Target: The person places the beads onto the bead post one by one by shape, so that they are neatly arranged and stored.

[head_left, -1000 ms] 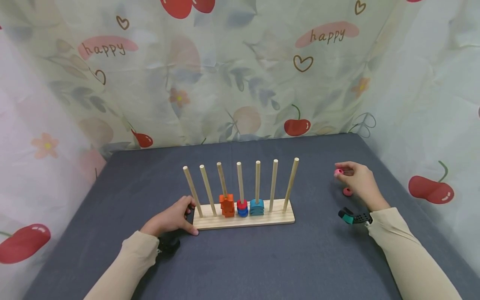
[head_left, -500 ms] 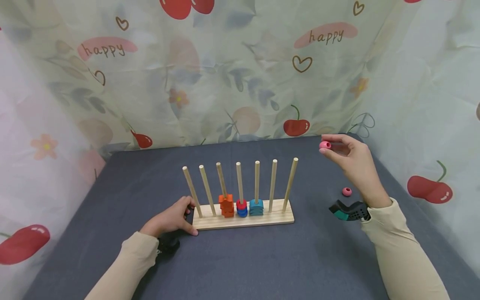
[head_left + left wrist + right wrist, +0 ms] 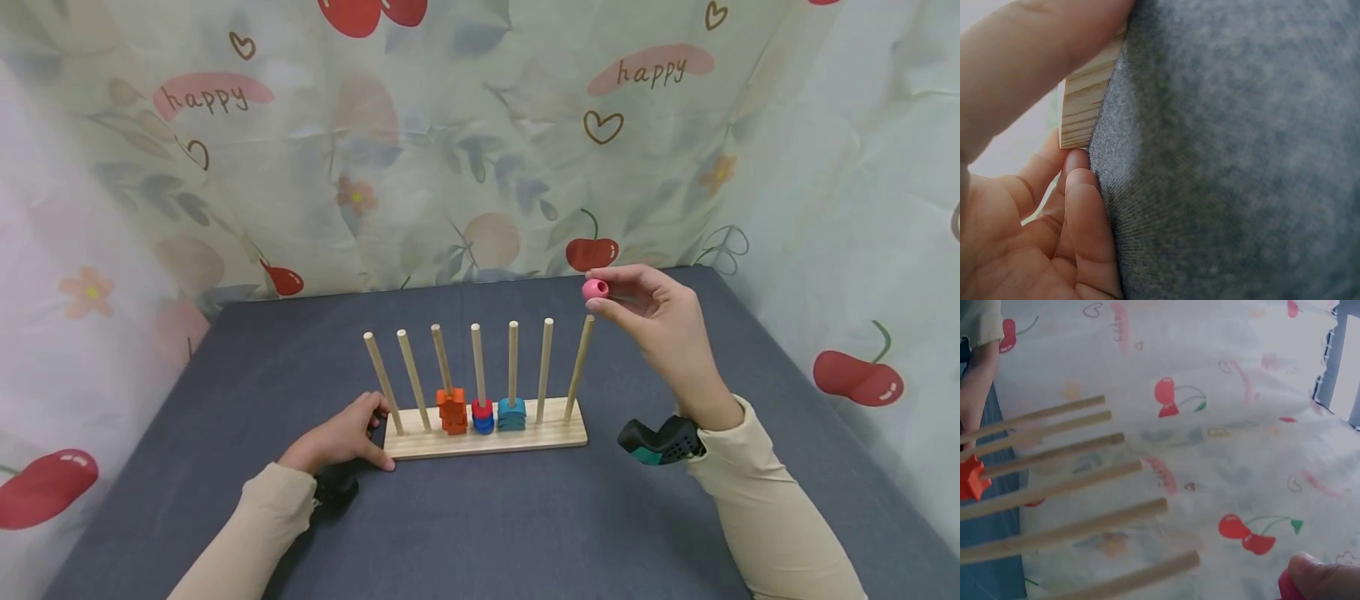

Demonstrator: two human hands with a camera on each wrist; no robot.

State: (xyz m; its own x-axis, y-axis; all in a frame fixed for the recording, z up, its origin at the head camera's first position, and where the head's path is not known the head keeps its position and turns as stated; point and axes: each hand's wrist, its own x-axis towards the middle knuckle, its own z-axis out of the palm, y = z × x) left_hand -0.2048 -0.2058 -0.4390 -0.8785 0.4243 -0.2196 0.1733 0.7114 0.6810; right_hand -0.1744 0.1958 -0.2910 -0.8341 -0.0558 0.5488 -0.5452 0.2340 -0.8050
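Note:
A wooden peg board (image 3: 465, 447) with several upright pegs stands on the dark cloth. My left hand (image 3: 337, 435) holds its left end, thumb at the front edge and fingers round the end; the left wrist view shows the wood's end (image 3: 1085, 112) between them. My right hand (image 3: 663, 329) pinches a pink bead (image 3: 596, 288) between thumb and fingertips, its hole facing right. The bead is just above the top of the rightmost peg (image 3: 579, 367). In the right wrist view only a bit of the bead (image 3: 1287, 586) shows beside the thumb (image 3: 1322, 578).
Orange star-like pieces (image 3: 452, 412) sit on the third peg from the left. A red ring (image 3: 482, 408) over a blue ring (image 3: 483, 426) is on the middle peg, with light-blue pieces (image 3: 512, 415) on the one right of it. Patterned curtains (image 3: 420, 167) enclose the table (image 3: 480, 525).
My right hand has lifted the pink bead off the cloth and carried it left to the rightmost peg's top. A second pink bead is now hidden behind the right forearm. The left hand stays put.

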